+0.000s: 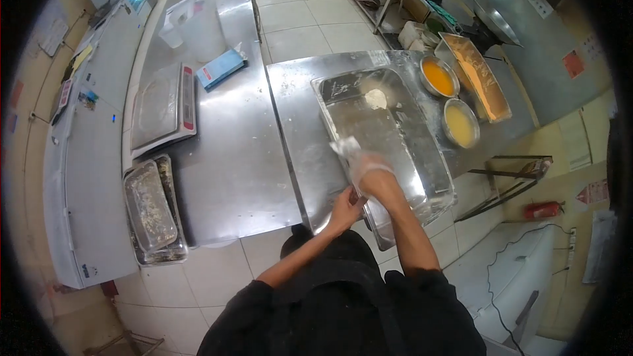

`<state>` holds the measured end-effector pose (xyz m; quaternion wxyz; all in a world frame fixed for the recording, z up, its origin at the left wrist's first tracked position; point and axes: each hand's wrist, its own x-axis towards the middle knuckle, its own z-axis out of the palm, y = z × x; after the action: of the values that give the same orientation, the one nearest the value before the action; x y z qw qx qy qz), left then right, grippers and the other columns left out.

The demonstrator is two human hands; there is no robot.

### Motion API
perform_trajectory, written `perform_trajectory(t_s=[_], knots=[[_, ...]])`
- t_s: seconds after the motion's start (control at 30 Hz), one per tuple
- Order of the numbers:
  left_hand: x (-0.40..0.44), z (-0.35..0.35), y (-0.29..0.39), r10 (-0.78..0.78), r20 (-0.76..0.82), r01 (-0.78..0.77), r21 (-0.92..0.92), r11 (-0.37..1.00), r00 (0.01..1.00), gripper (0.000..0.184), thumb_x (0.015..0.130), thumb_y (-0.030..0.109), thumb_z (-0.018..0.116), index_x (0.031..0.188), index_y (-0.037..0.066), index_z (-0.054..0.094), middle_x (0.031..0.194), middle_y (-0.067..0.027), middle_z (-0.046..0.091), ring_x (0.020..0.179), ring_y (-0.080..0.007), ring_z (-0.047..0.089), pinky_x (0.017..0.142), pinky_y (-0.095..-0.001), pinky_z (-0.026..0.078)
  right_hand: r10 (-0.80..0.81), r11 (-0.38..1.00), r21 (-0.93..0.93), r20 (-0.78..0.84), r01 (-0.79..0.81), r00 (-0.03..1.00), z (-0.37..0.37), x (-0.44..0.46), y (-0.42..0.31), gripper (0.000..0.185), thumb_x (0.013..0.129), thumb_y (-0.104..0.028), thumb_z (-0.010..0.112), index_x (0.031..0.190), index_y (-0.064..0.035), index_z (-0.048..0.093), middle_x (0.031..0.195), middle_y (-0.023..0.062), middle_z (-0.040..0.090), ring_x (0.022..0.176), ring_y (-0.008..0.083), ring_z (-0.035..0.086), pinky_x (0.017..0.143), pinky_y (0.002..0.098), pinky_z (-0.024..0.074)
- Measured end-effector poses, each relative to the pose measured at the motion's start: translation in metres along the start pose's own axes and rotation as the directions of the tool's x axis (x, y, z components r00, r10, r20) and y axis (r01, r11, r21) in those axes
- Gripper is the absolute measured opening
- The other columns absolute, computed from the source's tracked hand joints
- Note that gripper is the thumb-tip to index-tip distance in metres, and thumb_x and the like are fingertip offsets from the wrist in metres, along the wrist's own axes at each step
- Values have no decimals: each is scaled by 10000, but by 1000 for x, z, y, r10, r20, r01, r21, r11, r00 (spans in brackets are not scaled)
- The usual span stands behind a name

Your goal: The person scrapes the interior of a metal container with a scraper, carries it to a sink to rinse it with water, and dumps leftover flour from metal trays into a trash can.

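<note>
A deep rectangular metal tray (432, 158) lies at the near edge of the steel table, dusted with white powder. A small pale lump of dough or flour (376, 99) sits toward its far end. My left hand (345, 211) is closed around the tray's near left rim. Above the tray's left side is my right hand (370, 170), which appears to wear a clear plastic glove and is smeared by motion. Something whitish (344, 146) shows at its fingertips; whether it is a held thing or the powdered glove, I cannot tell.
Right of the tray stand a bowl of orange liquid (438, 77), a bowl of pale yellow liquid (461, 123) and a long pan with orange contents (476, 79). On the left table are a scale (161, 109), a blue box (221, 69), stacked trays (151, 207) and clear plastic containers (201, 29).
</note>
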<state>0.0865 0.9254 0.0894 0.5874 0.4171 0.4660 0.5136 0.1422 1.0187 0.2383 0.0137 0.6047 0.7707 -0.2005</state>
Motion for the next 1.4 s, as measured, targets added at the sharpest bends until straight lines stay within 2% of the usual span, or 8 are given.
perform_trajectory(t_s=[0.37, 0.43, 0.73, 0.83, 0.97, 1.07, 1.13, 1.4], knots=[[-2, 15, -1, -120, 24, 122, -105, 987, 993, 258, 859, 171, 639, 947, -44, 527, 746, -84, 604, 672, -143, 612, 545, -279, 515, -532, 846, -79, -54, 527, 845, -12, -8, 12, 285, 827, -131, 443, 1031, -60, 630, 957, 254, 611, 906, 409, 597, 783, 472, 490], [-6, 15, 11, -58, -21, 55, -112, 992, 998, 273, 856, 176, 641, 967, -50, 537, 740, -98, 622, 649, -148, 618, 530, -276, 489, -48, 969, -227, 215, 98, 975, -21, -17, -10, 337, 830, -126, 443, 1123, -158, 607, 1073, 167, 618, 976, 363, 600, 861, 443, 471], [-27, 36, 18, -118, 415, 188, -133, 973, 902, 293, 914, 220, 562, 1023, -49, 524, 893, -133, 641, 771, -193, 645, 673, -302, 529, -409, 912, -20, 45, 410, 912, -50, 73, -44, 339, 903, -239, 396, 1094, -66, 616, 1061, 237, 592, 955, 393, 584, 825, 435, 473], [-17, 11, 12, -238, 673, 264, 66, 962, 700, 309, 931, 233, 520, 1078, -39, 513, 978, -133, 632, 895, -209, 646, 740, -316, 538, -179, 965, -159, 193, 211, 965, -43, 44, -1, 365, 917, -301, 421, 1144, -73, 593, 1077, 240, 585, 959, 380, 583, 817, 425, 469], [32, -87, -29, -173, 415, 227, -83, 970, 893, 427, 694, -39, 489, 1118, 10, 487, 974, -123, 620, 832, -206, 626, 697, -323, 514, -143, 989, -10, 224, 149, 964, -52, -39, 51, 335, 894, -279, 497, 1110, -49, 612, 1018, 246, 610, 906, 381, 604, 803, 413, 467], [84, -133, 25, 12, -139, 32, 311, 950, 990, 205, 891, 167, 539, 1034, 20, 540, 900, -100, 609, 809, -195, 598, 713, -311, 483, -55, 992, 120, 266, 24, 962, -57, -89, 65, 336, 884, -270, 519, 1108, -36, 610, 1000, 236, 624, 891, 367, 614, 803, 398, 467], [130, -141, 49, 272, -243, -165, 386, 908, 931, 277, 880, 222, 585, 1046, 6, 534, 934, -142, 606, 850, -232, 597, 760, -336, 479, 10, 980, 187, 311, -71, 950, -54, -109, 75, 328, 878, -249, 532, 1112, -32, 610, 996, 230, 630, 886, 355, 619, 801, 386, 470], [197, -104, 76, 487, -141, -263, 696, 668, 862, 267, 863, 133, 574, 1075, -20, 522, 1040, -209, 589, 1004, -323, 573, 851, -364, 451, -75, 991, 113, 84, 65, 994, -22, -83, 75, 312, 877, -280, 497, 1042, -50, 627, 979, 218, 630, 929, 383, 594, 826, 429, 455]])
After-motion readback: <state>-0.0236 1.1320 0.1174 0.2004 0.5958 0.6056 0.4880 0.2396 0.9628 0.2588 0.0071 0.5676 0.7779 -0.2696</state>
